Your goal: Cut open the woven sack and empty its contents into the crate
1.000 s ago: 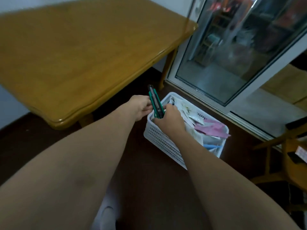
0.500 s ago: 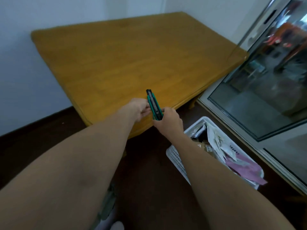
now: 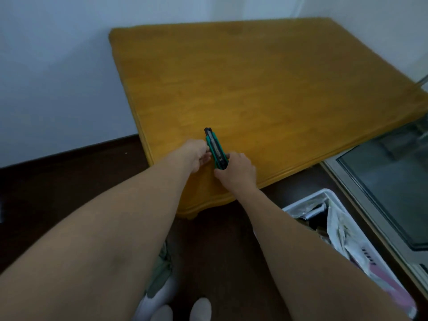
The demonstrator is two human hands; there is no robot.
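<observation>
A green and black utility knife (image 3: 215, 148) points away from me above the near edge of the wooden table. My right hand (image 3: 238, 171) grips its lower end. My left hand (image 3: 196, 154) pinches its side with curled fingers. No blade shows past the black tip. The white plastic crate (image 3: 333, 195) stands on the dark floor at the lower right, holding papers, plastic wrap and a pink packet. No woven sack is in view.
The yellow wooden table (image 3: 254, 84) stands against a pale wall. A glass sliding door (image 3: 389, 181) runs along the right, just past the crate. My white-socked feet (image 3: 180, 309) stand on the dark floor below.
Both hands carried the knife from above the crate to above the table's near edge. The view swung left, and the crate slid to the lower right corner.
</observation>
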